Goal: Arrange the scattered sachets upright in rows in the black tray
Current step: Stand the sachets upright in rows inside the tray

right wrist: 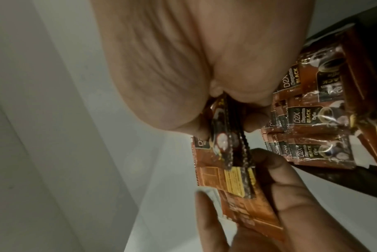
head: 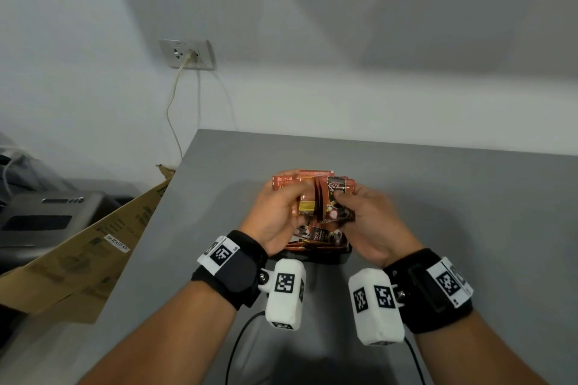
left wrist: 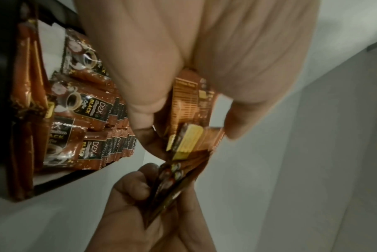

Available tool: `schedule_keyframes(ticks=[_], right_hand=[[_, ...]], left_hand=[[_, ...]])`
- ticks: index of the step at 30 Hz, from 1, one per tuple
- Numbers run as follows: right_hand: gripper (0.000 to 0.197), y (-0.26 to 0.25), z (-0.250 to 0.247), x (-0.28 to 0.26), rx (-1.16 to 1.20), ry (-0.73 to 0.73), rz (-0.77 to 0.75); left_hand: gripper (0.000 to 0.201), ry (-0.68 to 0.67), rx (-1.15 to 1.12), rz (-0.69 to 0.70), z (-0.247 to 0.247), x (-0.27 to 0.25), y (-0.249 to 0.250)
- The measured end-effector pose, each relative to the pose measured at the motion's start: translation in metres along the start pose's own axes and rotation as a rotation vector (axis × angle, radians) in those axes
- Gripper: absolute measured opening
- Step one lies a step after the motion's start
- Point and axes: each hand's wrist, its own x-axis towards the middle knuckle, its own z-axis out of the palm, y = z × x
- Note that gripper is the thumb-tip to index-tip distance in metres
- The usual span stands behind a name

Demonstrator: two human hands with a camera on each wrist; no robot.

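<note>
- Looks like a plain indoor room, home or small office; cannot tell which.
- Bare pale painted wall (head: 344, 40), no decoration.
- Wall socket (head: 186, 54) with a cord (head: 174, 109) plugged in, hanging down behind the furniture.
- Flat grey tabletop (head: 453, 197) set against the wall.
- Flattened cardboard box (head: 90, 253) leaning at the table's left edge.
- Grey appliance (head: 47, 222) low on the left, type unclear.

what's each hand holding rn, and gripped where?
Left hand pinches a bunch of coffee sachets by their lower part, backs toward the camera. Right hand pinches a few more sachets at mid-face.
</note>
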Motion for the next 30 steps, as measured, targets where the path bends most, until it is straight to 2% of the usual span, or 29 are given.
schedule_keyframes(ticks=[3, 5, 9, 14, 16, 20, 21, 23, 26, 30], right_hand=[[0.029, -0.002, -0.004, 0.0, 0.094, -0.012, 0.01], [0.029, -0.001, -0.001, -0.002, 0.117, -0.03, 0.016], [0.028, 0.006, 0.004, 0.003, 0.019, 0.011, -0.01], [0.023, 0.004, 0.01, 0.004, -0.119, 0.06, -0.06], [0.024, -0.001, 0.005, 0.004, -0.05, 0.074, -0.062], [0.027, -0.016, -0.016, 0.005, 0.285, 0.056, -0.08], [0.028, -0.018, -0.018, 0.006, 0.263, 0.044, -0.077], [0.026, -0.015, -0.013, 0.006, 0.069, 0.029, -0.056], [0.022, -0.005, -0.001, 0.009, -0.162, 0.061, -0.003], [0.023, -0.008, -0.005, 0.013, -0.108, 0.16, -0.04]], left_hand=[[0.044, -0.045, -0.102, -0.054, -0.003, -0.001, 0.001], [0.04, -0.038, -0.091, -0.06, -0.004, -0.001, 0.0], [0.04, -0.088, -0.036, -0.06, -0.001, -0.002, -0.004], [0.043, -0.06, -0.026, -0.023, -0.005, 0.001, -0.007], [0.043, 0.002, -0.014, -0.007, -0.008, 0.001, -0.005], [0.046, 0.14, 0.056, 0.057, -0.012, 0.004, 0.0], [0.046, 0.168, 0.087, 0.083, -0.012, 0.005, 0.0], [0.044, 0.198, 0.144, 0.122, -0.006, 0.007, -0.003], [0.037, 0.159, 0.166, 0.116, 0.001, 0.006, -0.004], [0.041, 0.086, -0.033, -0.008, -0.006, 0.003, 0.003]])
